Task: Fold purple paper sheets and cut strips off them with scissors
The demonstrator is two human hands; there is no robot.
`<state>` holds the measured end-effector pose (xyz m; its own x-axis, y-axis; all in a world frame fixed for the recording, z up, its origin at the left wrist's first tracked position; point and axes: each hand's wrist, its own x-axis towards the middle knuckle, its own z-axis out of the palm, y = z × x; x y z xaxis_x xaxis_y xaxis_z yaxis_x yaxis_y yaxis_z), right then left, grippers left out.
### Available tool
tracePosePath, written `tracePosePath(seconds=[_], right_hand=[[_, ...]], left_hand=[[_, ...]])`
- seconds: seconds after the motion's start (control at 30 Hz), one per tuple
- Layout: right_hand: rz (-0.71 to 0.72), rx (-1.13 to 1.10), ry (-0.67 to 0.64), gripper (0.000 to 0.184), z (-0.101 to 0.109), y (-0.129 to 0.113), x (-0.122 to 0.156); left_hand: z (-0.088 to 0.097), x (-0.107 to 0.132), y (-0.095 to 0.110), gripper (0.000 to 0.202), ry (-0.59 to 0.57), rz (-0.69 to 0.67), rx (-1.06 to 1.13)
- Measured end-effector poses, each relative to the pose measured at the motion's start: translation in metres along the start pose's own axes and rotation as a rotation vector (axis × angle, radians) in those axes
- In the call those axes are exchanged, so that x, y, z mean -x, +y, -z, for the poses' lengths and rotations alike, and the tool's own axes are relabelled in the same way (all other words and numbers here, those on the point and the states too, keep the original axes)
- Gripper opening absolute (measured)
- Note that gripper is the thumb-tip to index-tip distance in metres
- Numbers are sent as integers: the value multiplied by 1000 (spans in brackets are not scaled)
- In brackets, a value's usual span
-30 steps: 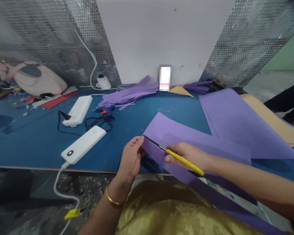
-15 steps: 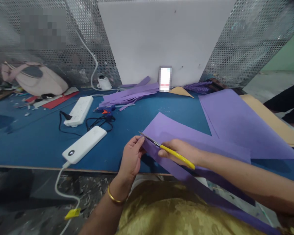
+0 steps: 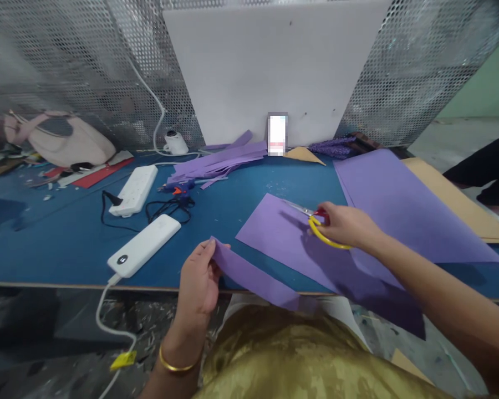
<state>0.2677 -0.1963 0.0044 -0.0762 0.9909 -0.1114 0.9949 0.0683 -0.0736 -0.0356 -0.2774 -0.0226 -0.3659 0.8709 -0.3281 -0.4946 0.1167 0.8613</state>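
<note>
My left hand [image 3: 198, 280] pinches one end of a long purple paper strip [image 3: 255, 277] that hangs free over the table's front edge toward my lap. My right hand [image 3: 347, 224] grips yellow-handled scissors [image 3: 316, 221], blades pointing left, above a purple paper sheet [image 3: 291, 238] lying on the blue table [image 3: 66, 238]. The strip is separate from the sheet.
A white power bank [image 3: 144, 245] with cable lies left of my left hand. Farther back are a white power strip [image 3: 133, 190], a blue glue gun [image 3: 178, 190], a pile of purple strips [image 3: 220, 160], a larger purple sheet [image 3: 395, 205] and a pink bag [image 3: 62, 139].
The cut reached the sheet's end and the strip came free. My left hand drew the strip down and left; my right hand lifted the scissors away to the right over the sheet.
</note>
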Motion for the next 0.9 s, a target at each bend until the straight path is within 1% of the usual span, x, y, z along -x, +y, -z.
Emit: tracePosePath(seconds=[0.1, 0.17, 0.23, 0.27, 0.33, 0.37, 0.4, 0.43, 0.47, 0.5, 0.57, 0.6, 0.63, 0.67, 0.7, 0.73, 0.77, 0.8, 0.83, 0.87, 0.9], right_hand=[[-67, 115, 57, 44, -3, 28, -19], [-65, 117, 76, 41, 1, 37, -24], [-26, 101, 93, 38, 8, 32, -21], [19, 64, 102, 38, 11, 23, -15], [162, -102, 87, 39, 14, -4, 3], [315, -423, 10, 41, 13, -20, 14], [459, -719, -125, 43, 10, -36, 25], [553, -947, -269, 43, 7, -50, 36], [599, -1096, -426, 39, 3, -62, 46], [575, -1213, -565, 38, 0, -70, 56], [451, -1382, -771, 41, -4, -75, 71], [395, -1420, -836, 42, -3, -73, 77], [349, -1435, -862, 42, -1, -69, 81], [312, -1427, -842, 40, 2, -64, 83], [290, -1397, -773, 37, 6, -58, 83], [280, -1352, -659, 34, 10, -54, 80], [289, -1290, -529, 32, 15, -49, 76], [317, -1216, -413, 31, 18, -45, 69], [357, -1137, -324, 31, 21, -41, 61], [398, -1065, -260, 32, 23, -37, 52], [421, -1011, -217, 31, 24, -31, 42]], left_hand=[[-7, -4, 7, 39, 52, -37, 56], [-18, -5, 12, 34, 50, -59, 83], [-32, -4, 17, 30, 34, -77, 92], [-40, -3, 19, 30, 16, -86, 90], [-57, 0, 23, 29, -44, -117, 79], [-65, -1, 25, 30, -88, -136, 70], [-72, -2, 27, 29, -131, -159, 61], [-78, -6, 30, 28, -161, -185, 57], [-81, -11, 34, 27, -167, -213, 64], [-83, -19, 40, 24, -153, -242, 82], [-83, -36, 53, 16, -79, -299, 149], [-81, -43, 59, 13, -44, -320, 189], [-80, -48, 64, 13, -22, -334, 226], [-78, -50, 67, 17, -12, -344, 257], [-78, -48, 67, 27, -29, -339, 283], [-80, -43, 64, 38, -81, -313, 300], [-82, -35, 57, 50, -158, -274, 297], [-86, -25, 49, 58, -279, -206, 269], [-91, -16, 40, 56, -418, -131, 198], [-97, -9, 31, 49, -522, -81, 82], [-103, -5, 23, 43, -602, -47, -51]])
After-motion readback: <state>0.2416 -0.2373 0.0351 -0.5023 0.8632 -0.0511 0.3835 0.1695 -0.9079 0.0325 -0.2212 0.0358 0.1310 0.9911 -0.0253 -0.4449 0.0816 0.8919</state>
